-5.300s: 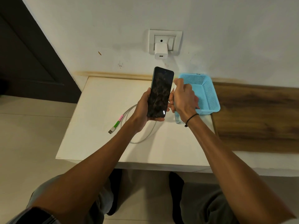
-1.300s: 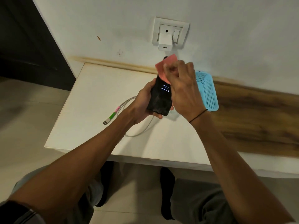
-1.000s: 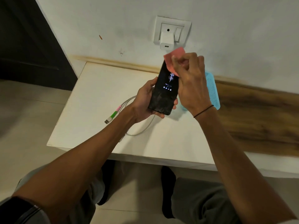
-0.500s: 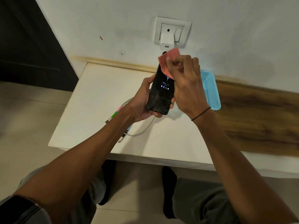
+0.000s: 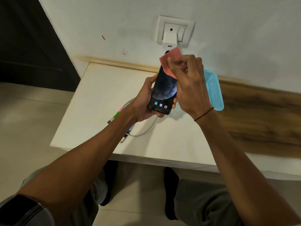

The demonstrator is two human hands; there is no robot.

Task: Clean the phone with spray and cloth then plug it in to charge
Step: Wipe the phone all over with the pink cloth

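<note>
- While the left hand (image 5: 143, 101) wraps around the phone (image 5: 163, 92) and holds it up above the white table (image 5: 91, 101), screen facing the person, the right hand (image 5: 187, 82) pinches a pink cloth (image 5: 169, 62) between thumb and fingers and presses it on the upper part of the glass.
- By my reading, the wiping step is in hand: the screen is lit, with a dark wallpaper and small icons along its lower edge (the cloth may well be setting off touches).
- No spray bottle can be made out; a blue basket (image 5: 213, 93) sits just behind the right hand, its contents hidden.
- Plugging in is not yet done. A white cable (image 5: 145, 129) lies looped on the table under the left forearm, both ends free, one near the wrist and one nearer the table edge.
- A white charger (image 5: 169, 39) sits in the wall socket (image 5: 175, 32) above the table, its port empty.
- Next, I judge, the lower half of the screen needs the cloth; after that the right hand must put the cloth down, so as to pick up the cable ends.
</note>
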